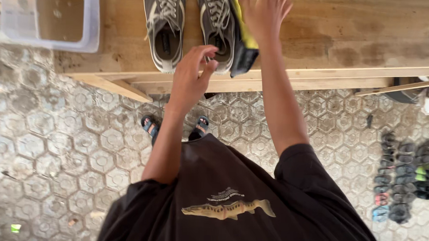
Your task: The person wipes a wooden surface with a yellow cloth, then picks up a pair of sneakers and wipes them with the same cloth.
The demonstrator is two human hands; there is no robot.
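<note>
On desk [322, 38] at twelve o'clock: grey sneakers [164, 28], yellow-black cloth [243, 50] beneath right hand [263, 15], fingers spread; left hand [192, 72] loosely curled over heel; plastic tub [92, 21] at ten.

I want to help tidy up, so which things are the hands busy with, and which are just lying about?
In use:
- left hand, at the heel of the right-side grey sneaker
- right hand, by the yellow and black cloth
- other grey sneaker, part of the pair

Lying about:
- clear plastic tub on the wooden table
- row of sandals on the paved ground
</note>
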